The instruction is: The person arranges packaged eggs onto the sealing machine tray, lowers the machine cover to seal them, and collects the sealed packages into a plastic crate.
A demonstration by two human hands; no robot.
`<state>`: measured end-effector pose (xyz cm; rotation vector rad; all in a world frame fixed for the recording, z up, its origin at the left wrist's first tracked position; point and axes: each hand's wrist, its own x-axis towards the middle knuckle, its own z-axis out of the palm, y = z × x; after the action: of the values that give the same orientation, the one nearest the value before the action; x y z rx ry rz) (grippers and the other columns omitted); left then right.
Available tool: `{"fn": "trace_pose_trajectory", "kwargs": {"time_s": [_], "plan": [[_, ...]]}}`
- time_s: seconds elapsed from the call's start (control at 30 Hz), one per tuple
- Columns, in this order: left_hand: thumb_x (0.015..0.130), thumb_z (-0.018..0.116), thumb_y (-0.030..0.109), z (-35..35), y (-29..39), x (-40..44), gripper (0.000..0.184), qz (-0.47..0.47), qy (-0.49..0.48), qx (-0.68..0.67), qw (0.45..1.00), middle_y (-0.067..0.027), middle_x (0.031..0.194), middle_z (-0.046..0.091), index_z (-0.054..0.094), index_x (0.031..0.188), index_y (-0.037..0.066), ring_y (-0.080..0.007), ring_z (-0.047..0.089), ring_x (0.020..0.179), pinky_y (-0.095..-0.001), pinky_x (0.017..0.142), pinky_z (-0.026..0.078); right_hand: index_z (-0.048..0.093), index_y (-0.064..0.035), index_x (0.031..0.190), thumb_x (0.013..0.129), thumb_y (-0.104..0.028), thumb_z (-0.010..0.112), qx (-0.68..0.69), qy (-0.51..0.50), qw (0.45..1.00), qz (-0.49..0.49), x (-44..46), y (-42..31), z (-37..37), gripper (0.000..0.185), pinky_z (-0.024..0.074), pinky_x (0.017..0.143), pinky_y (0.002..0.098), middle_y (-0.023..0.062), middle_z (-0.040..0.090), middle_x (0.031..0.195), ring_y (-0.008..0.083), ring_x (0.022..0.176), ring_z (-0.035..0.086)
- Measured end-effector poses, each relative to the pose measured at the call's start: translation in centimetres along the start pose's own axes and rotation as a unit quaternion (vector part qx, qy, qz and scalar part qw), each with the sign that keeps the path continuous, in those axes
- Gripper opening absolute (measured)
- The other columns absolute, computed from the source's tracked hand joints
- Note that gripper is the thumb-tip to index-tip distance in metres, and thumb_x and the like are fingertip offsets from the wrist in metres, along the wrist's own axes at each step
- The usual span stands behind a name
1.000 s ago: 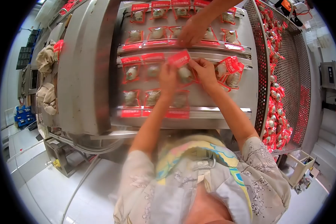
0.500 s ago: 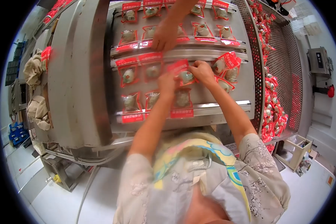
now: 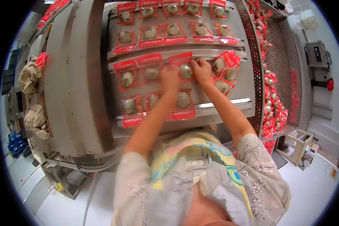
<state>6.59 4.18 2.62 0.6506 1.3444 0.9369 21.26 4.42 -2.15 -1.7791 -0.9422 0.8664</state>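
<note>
Red-edged clear pouches, each with a pale egg-like thing inside, lie in rows on a metal machine bed. My right hand (image 3: 202,70) is closed in a pinch on the top right corner of one egg pouch (image 3: 185,71) in the second row from the front. My left hand (image 3: 170,77) is smeared by motion, between that pouch and the egg pouch on its left (image 3: 152,72); its fingers cannot be made out. To the right of my right hand, several egg pouches (image 3: 226,66) lie in an overlapping heap.
A metal sealing-type bar (image 3: 222,105) runs along the bed's front, with other bars farther back. At left stands a large steel cover (image 3: 71,83). On the right, a perforated metal trough (image 3: 290,49) holds many loose pouches. Crumpled cloths (image 3: 35,116) hang at far left.
Another person's hand, which was over the back rows, has gone from view. The pouch at my right hand has turned from tilted to nearly straight in its row.
</note>
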Motion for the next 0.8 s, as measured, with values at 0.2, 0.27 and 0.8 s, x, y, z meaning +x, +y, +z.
{"fn": "trace_pose_trajectory", "kwargs": {"time_s": [0.2,0.27,0.8], "plan": [[0.067,0.075,0.007,0.4,1.0,-5.0,0.066,0.421,-0.020,0.427,0.800,-0.0168,0.139,0.039,0.048,0.127,0.008,-0.0359,0.034,0.131,-0.0470,0.109,0.025,0.064,0.0006,0.098,0.085,-0.015,0.065,0.117,-0.134,0.979,0.098,0.3,-0.2,-1.7,0.020,0.0504,0.063,0.0273,0.0075,0.067,0.081,0.0142,0.071,0.065],[0.069,0.072,0.008,-0.2,0.4,-3.7,0.056,0.435,-0.067,0.493,0.750,-0.0133,0.137,0.043,0.052,0.122,0.008,-0.0326,0.037,0.130,-0.0474,0.108,0.027,0.066,-0.0040,0.093,0.081,-0.017,0.068,-0.166,-0.080,0.982,-0.032,-0.9,-4.4,-2.2,0.018,0.0501,0.067,0.0338,0.0087,0.066,0.079,0.0237,0.073,0.064],[0.076,0.061,0.008,0.4,2.1,-3.9,0.038,0.474,-0.026,0.550,0.687,-0.0135,0.132,0.049,0.058,0.114,0.006,-0.0319,0.043,0.125,-0.0475,0.104,0.032,0.061,-0.0065,0.090,0.076,-0.022,0.068,-0.216,-0.005,0.918,-0.333,1.5,-7.5,-0.6,0.022,0.0458,0.073,0.0444,0.0114,0.057,0.087,0.0326,0.088,0.057]]}}
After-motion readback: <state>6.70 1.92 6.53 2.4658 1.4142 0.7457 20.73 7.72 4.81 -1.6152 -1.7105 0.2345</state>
